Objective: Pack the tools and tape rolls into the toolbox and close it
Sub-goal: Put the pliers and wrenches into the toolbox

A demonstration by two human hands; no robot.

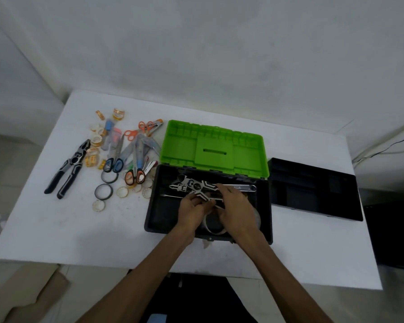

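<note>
The black toolbox stands open at the table's middle, its green lid tilted back. Inside lie black-and-grey pliers, a wrench, a thin screwdriver shaft and a large pale tape roll. Both of my hands are inside the box. My left hand grips the pliers' handles at their near end. My right hand rests over the same handles, fingers curled on them. Another pair of pliers, several scissors and several small tape rolls lie on the table to the left.
A black removable tray sits to the right of the toolbox. The white table ends close to my body and at the far wall. A cable runs along the wall at the right. Cardboard lies on the floor at lower left.
</note>
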